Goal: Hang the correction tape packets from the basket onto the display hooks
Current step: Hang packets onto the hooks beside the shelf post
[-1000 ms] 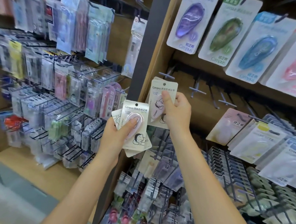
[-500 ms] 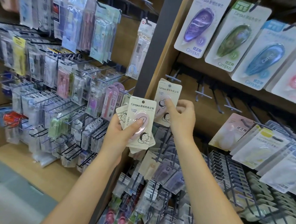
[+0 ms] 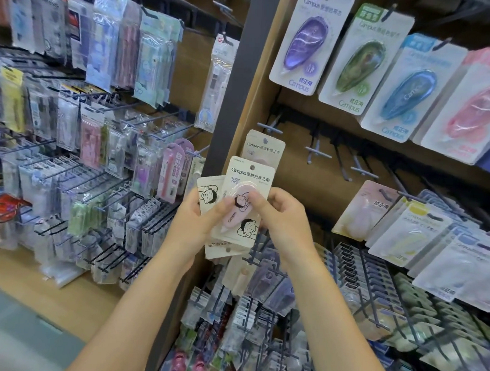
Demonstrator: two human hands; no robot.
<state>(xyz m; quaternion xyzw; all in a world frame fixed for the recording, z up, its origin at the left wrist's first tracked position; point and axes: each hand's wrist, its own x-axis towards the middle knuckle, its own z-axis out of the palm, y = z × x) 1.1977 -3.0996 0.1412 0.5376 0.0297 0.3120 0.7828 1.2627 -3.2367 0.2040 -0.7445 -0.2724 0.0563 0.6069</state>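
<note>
Matt cream card backing on the front correction tape packet point(image 3: 248, 174), glossy clear plastic blister over its pink case, thin dark metal wire hooks point(image 3: 320, 154), matt wood-look shelf panel point(image 3: 302, 171)

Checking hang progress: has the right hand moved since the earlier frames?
Yes. The right hand has left the hung packet by the dark shelf post, dropping down and left onto the pink-tape packet in the left hand.
</note>
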